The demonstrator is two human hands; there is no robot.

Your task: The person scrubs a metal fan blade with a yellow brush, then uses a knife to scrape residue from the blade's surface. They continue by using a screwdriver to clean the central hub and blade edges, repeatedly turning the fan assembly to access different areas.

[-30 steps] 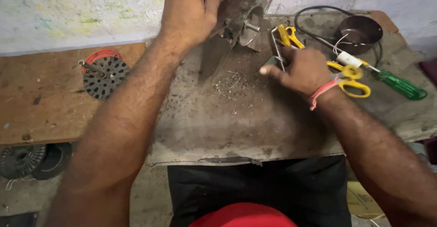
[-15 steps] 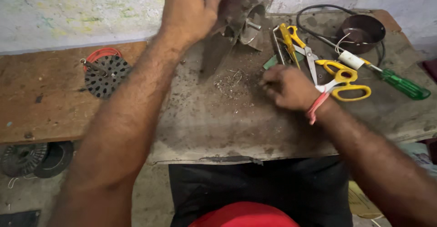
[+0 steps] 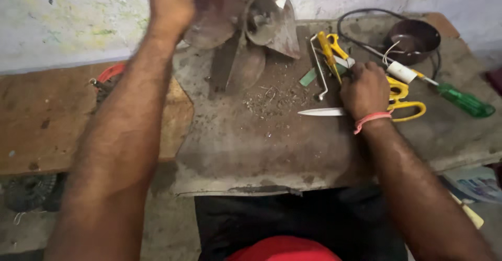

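Note:
My left hand (image 3: 172, 2) grips a rusty metal fan-like part (image 3: 246, 28) with blades, holding it tilted at the far edge of the grey work slab (image 3: 251, 146). My right hand (image 3: 366, 88) rests on the slab at the right, closed around a knife whose pale blade (image 3: 321, 112) sticks out to the left. A pink band circles that wrist. Yellow-handled scissors (image 3: 402, 99) lie just under and right of this hand. Metal shavings (image 3: 272, 99) are scattered between the two hands.
A green-handled screwdriver (image 3: 463, 100), a dark round bowl (image 3: 410, 38) and a black cable (image 3: 361, 18) sit at the far right. A bent metal rod (image 3: 319, 67) and yellow pliers (image 3: 329, 49) lie near the fan part. A wooden bench (image 3: 47, 114) with a red-rimmed round part (image 3: 107, 78) lies left.
My right hand moved from the debris patch back to the tools at the right and now grips a knife. The left hand keeps holding the metal part, which looks tilted further.

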